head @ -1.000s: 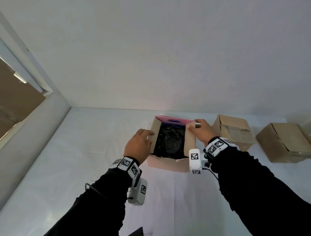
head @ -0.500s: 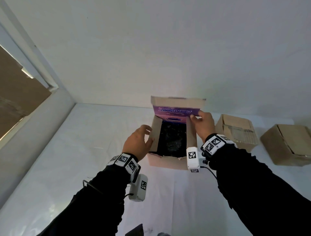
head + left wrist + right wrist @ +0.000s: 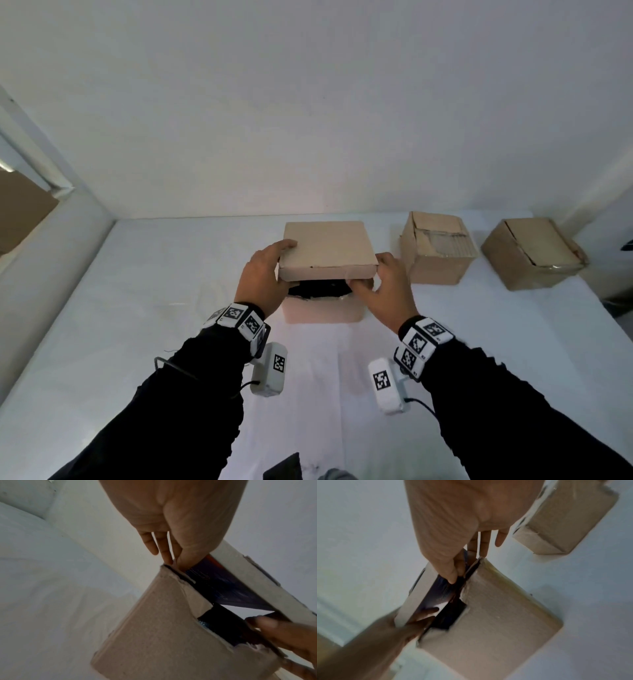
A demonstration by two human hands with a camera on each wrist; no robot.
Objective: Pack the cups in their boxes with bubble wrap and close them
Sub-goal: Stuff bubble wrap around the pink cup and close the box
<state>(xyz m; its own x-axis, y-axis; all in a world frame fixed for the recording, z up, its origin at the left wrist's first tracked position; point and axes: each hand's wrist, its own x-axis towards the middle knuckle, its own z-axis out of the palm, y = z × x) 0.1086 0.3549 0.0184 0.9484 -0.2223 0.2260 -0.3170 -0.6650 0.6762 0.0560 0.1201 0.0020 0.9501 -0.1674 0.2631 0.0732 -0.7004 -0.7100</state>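
Note:
A brown cardboard box [image 3: 323, 310] stands in the middle of the white table. Its lid [image 3: 327, 248] is folded down almost flat, with a narrow gap left at the front. Dark wrapped contents [image 3: 320, 290] show through that gap; no cup can be made out. My left hand [image 3: 274, 260] grips the lid's front left corner, fingers over the top. My right hand [image 3: 373, 277] holds the front right corner with the thumb under the lid's front flap. In the left wrist view the lid [image 3: 248, 581] shows a purple printed underside above the box wall [image 3: 154, 628]. The right wrist view shows my thumb [image 3: 452, 574] tucked under the flap.
Two closed cardboard boxes [image 3: 435, 253] [image 3: 532, 253] stand to the right of the box I hold, the nearer one a hand's width away. A white wall rises behind the table and a ledge [image 3: 51, 274] runs along its left side. A dark object [image 3: 284, 469] lies at the near edge.
The lid stood upright half a second ago and has swung down over the opening. Both hands have moved from the box's side flaps to the lid's front corners.

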